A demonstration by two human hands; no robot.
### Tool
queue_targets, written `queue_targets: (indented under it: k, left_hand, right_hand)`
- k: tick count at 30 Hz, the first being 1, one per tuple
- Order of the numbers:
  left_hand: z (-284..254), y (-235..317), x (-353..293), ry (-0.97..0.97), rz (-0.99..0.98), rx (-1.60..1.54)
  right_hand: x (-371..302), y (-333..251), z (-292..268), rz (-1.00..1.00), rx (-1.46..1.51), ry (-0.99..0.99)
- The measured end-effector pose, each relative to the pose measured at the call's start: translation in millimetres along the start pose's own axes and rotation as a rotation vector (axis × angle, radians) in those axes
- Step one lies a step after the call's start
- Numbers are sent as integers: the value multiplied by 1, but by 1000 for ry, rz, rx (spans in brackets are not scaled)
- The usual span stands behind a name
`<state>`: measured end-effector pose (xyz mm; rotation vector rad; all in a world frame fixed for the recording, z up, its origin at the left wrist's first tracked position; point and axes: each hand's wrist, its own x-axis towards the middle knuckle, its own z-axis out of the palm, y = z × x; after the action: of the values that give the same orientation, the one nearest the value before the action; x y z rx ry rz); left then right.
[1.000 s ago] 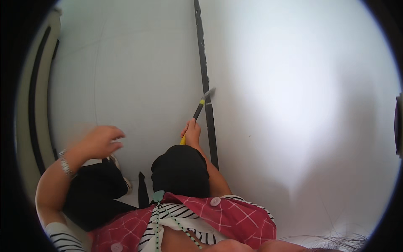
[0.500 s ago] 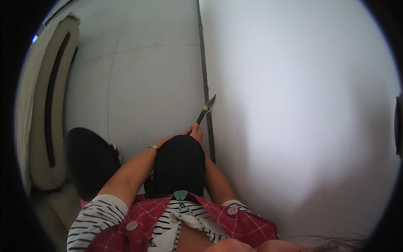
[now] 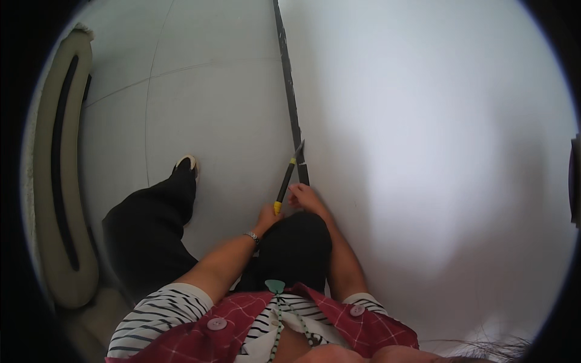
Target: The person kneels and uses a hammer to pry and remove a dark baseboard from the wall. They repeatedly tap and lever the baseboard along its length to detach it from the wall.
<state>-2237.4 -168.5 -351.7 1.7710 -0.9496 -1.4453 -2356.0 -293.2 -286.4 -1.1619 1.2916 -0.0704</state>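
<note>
My left hand point(image 3: 266, 219), with a watch on the wrist, is closed round the yellow end of a scraper point(image 3: 284, 183). This tool has a long black handle with yellow bands. Its pointed metal blade touches or overlaps the dark strip point(image 3: 289, 85) along the foot of the white wall. Beside the handle and close to the wall is my right hand point(image 3: 307, 198), its fingers loosely curled and apart, with nothing visible in them. My raised knee hides part of the left hand and wrist. A small pale mark shows on the strip just below the blade.
The white wall point(image 3: 417, 133) rises on the right. Grey floor point(image 3: 212, 103) with thin seams lies left of the strip. A long beige padded piece with a dark slot point(image 3: 45, 181) stands at the far left. My left foot point(image 3: 187, 163) is on the floor.
The right hand has let go of the scraper and moved to the wall side. The left hand now shows gripping its yellow end. My left leg has shifted, bringing the foot into view.
</note>
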Motion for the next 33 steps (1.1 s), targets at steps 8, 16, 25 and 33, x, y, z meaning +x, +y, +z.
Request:
queue_targets:
  k: [8,16,25,33]
  left_hand:
    - [6,5,-6,63,-52,30]
    - [-2,21,-13,7,-67,-65]
    - [-1,-2,-7,-133,-142,-67]
    - [12,18,47,-1,-160,-308]
  right_hand:
    - [-59,-114,-12,4,-192,232]
    - [52,-32,40,342,-312,625]
    - [85,7,62,513,-80,614]
    - [87,-60,56,269,-127,466]
